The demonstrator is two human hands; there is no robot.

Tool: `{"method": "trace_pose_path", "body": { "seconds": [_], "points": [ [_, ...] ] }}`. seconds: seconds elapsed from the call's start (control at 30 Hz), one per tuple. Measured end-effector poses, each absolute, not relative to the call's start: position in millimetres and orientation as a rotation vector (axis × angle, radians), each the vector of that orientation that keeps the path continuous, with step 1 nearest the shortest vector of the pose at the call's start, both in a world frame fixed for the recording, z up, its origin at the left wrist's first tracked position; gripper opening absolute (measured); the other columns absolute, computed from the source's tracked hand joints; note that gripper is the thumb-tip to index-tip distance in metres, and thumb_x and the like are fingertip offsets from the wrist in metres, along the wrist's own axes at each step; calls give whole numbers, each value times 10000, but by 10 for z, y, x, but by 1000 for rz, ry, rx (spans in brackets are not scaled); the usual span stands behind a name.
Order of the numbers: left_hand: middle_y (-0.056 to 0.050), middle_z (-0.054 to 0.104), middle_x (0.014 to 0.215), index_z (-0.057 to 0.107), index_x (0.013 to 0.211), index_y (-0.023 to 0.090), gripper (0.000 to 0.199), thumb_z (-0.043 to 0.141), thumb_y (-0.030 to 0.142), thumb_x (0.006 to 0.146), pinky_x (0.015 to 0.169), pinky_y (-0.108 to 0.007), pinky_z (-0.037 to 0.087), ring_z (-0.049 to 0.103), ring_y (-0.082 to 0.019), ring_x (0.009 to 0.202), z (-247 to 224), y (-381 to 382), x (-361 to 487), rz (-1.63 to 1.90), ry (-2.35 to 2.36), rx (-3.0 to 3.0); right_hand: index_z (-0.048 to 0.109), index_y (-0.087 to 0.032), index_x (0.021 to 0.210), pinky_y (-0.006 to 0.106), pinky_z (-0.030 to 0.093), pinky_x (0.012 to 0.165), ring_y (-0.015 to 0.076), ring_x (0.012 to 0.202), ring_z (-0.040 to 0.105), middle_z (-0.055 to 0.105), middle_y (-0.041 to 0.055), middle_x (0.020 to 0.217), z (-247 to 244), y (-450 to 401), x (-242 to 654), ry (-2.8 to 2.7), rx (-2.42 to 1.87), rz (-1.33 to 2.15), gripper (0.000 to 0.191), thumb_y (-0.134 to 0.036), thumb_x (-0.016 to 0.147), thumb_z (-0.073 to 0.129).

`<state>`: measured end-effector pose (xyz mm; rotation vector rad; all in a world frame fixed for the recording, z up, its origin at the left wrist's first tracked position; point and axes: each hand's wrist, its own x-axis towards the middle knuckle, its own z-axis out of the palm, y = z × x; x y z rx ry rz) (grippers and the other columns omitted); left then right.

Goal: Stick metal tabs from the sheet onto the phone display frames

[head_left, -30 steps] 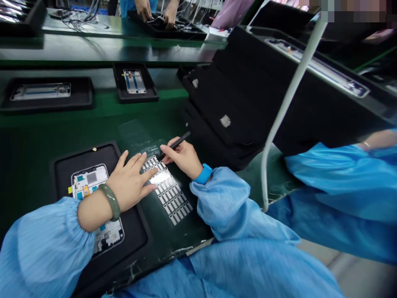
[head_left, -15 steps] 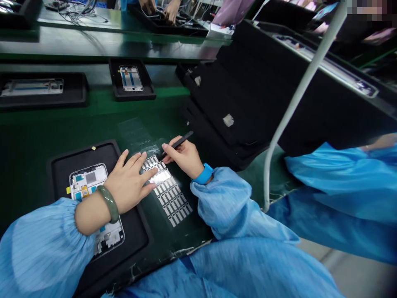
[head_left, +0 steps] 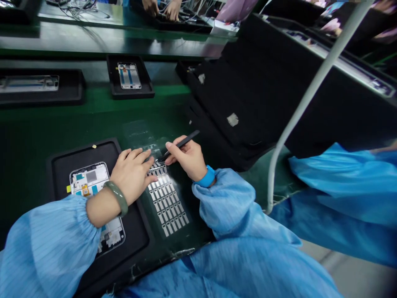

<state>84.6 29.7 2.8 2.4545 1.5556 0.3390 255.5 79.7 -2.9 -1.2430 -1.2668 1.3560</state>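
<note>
My right hand point(head_left: 188, 160) grips black tweezers point(head_left: 187, 139), their tip down at the upper end of a clear sheet of silvery stickers point(head_left: 169, 203) in rows. At that same end, the stretched fingers of my left hand point(head_left: 132, 170) rest on the sheet's edge, with the thumb held apart. Partly hidden under my left wrist and sleeve is a phone frame point(head_left: 101, 174) with metal plates and blue patches. It lies in a black foam tray point(head_left: 135, 231). A small pale piece point(head_left: 94, 146) sits on the tray's rim.
Two more black trays point(head_left: 148, 89) point(head_left: 74, 93) with phone frames stand farther back. Black foam trays point(head_left: 223, 91) are stacked at the right, beside a pale curved tube point(head_left: 297, 111). A co-worker's blue sleeve point(head_left: 341, 174) is at right; another person's hands point(head_left: 172, 9) work across the bench.
My left hand's fingers have drawn closer together and moved nearer the tweezers' tip. The sticker sheet has turned slightly, its lower end shifting left. The right hand has moved slightly right.
</note>
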Motion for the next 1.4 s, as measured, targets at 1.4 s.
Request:
{"method": "trace_pose_path", "body": {
  "seconds": [1.4],
  "points": [
    [-18,611,825,610,836,215,162,476,124,825,790,-383,375,541,-196,832,35,272,824,782,1535,2373,535,-172,797,172,491,374,98,367,578,566,-74,457,124,626,2462,-1146,-1177,1262,234,-345,742,682]
  ]
}}
